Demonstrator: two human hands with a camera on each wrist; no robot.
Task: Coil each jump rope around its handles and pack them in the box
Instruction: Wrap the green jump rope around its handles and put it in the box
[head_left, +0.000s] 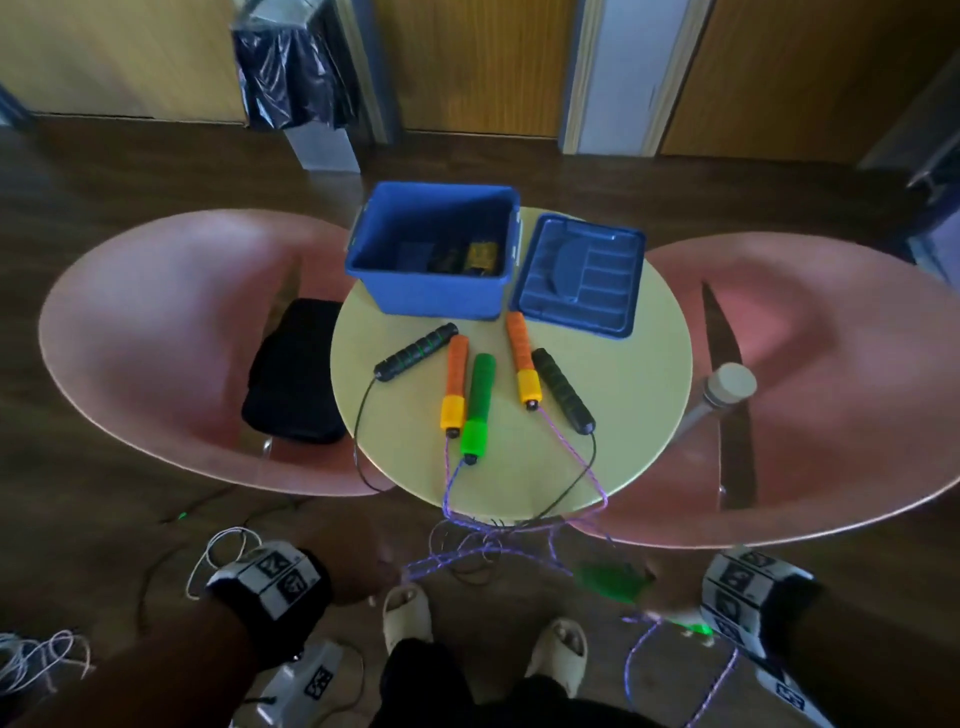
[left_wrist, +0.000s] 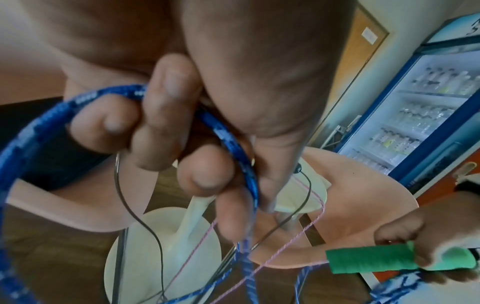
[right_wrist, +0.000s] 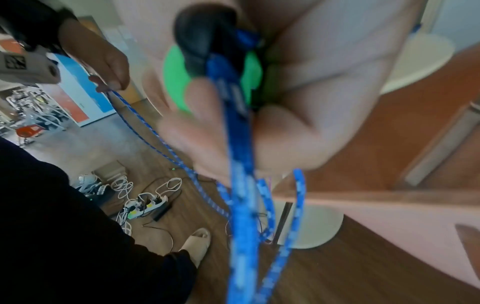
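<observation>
Head view, counter (head_left: 644, 415): round, yellow-green, set between two pink chairs; it carries the open blue box (head_left: 415, 301) at its far edge, with the blue lid (head_left: 582, 275) lying just beside it on the right.
Head view, handles: two black, two orange and one green handle (head_left: 478, 405) lie near the box, their ropes hanging over the near edge.
Head view, hands: left hand (head_left: 358, 566) and right hand (head_left: 660, 587) are low, below the counter's edge, both blurred.
Left wrist view, left grip: fingers curl around the blue rope (left_wrist: 226, 144), pinching it against the thumb; a thin black rope (left_wrist: 135, 209) and a pink rope hang beyond.
Right wrist view, right grip: fingers wrap the second green handle (right_wrist: 176, 82), its black end cap towards the camera, with blue rope strands hanging down from it.
</observation>
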